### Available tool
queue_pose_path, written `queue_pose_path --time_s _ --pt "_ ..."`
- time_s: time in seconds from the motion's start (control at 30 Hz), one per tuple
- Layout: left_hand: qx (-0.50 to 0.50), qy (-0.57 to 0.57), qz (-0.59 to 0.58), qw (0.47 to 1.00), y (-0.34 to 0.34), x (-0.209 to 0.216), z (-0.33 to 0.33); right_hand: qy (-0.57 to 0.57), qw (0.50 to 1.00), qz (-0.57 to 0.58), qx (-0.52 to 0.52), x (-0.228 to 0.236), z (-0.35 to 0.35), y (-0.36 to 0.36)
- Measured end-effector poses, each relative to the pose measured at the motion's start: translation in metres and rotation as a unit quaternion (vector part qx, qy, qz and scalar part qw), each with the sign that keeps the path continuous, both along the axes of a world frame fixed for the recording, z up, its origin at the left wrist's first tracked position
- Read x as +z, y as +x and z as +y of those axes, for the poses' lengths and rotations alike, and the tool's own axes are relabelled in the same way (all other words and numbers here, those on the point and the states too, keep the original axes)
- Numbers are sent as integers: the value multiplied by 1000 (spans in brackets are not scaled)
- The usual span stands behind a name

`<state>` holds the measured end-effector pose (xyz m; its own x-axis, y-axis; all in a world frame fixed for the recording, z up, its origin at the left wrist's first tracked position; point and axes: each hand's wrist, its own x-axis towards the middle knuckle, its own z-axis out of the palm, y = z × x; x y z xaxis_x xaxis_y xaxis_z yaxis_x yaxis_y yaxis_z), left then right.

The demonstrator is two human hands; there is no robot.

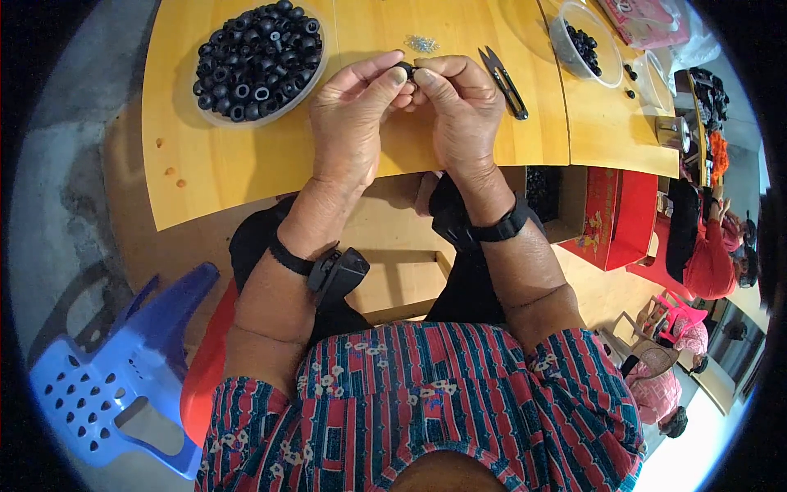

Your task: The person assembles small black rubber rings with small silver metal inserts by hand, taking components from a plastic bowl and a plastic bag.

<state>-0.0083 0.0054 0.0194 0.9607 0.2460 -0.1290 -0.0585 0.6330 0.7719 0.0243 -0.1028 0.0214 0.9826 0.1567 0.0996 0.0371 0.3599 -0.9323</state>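
My left hand (pixel 354 97) pinches a small black round part (pixel 405 67) between thumb and fingertips, above the wooden table (pixel 270 160). Close against it, my right hand (pixel 463 102) presses its thumb and forefinger together at the same part's right side. Whether the right fingers also hold some smaller piece is hidden. Left of my hands, a round clear tub (pixel 326 61) is heaped with black hollow caps (pixel 262 61). A little pile of tiny silvery pieces (pixel 421 43) lies just beyond my fingertips. To the right rest black thread snips (pixel 504 82), blades pointing away from me.
A clear bowl (pixel 611 79) with some black parts stands at the right, near a metal cup (pixel 672 131). Under the table is a red box (pixel 627 217). A blue plastic chair (pixel 123 377) stands at lower left. Other people (pixel 711 258) sit at far right.
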Motion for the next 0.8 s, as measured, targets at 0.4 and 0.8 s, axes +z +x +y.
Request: queue_pose_path --time_s 0.4,0.8 --pt "-5 21 19 1000 -1 -2 3 -39 995 -81 -46 -1 4 -4" --pt "-43 -44 -32 998 0 -8 7 57 990 95 84 1 -9 6"
